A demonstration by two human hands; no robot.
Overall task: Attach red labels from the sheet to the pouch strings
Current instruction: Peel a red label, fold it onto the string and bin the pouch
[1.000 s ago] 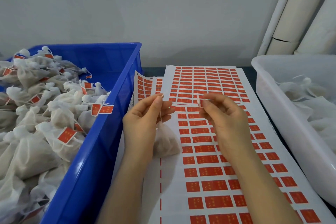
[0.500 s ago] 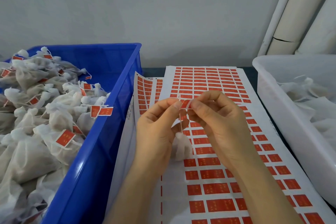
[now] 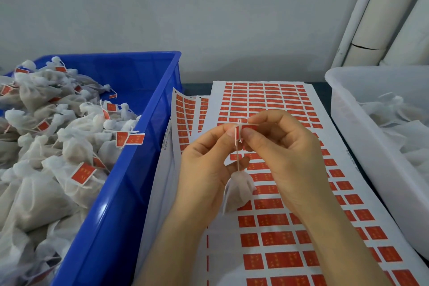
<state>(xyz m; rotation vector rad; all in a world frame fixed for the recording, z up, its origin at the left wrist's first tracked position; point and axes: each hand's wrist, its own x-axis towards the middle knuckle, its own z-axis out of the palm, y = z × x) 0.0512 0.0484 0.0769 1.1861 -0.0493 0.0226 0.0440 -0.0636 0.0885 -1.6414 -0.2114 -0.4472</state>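
A person's two bare hands meet at the centre of the frame over a label sheet printed with rows of red rectangles. The left hand pinches the left edge of a red label between thumb and forefinger, where the label meets a thin string. The right hand grasps the same label from the right, thumb below and forefinger curled over the top. The string drops straight from the label to a small white mesh pouch, which hangs between the two wrists, just above the sheet.

At left, a blue bin is heaped with white pouches already carrying red tags; one pair of tags lies against its right rim. At the right edge, a white tub holds pale pouches with no red showing. A second label sheet curls up between the blue bin and the main sheet, partly tucked beneath it. Pale cardboard tubes lean against the grey wall in the upper right corner.
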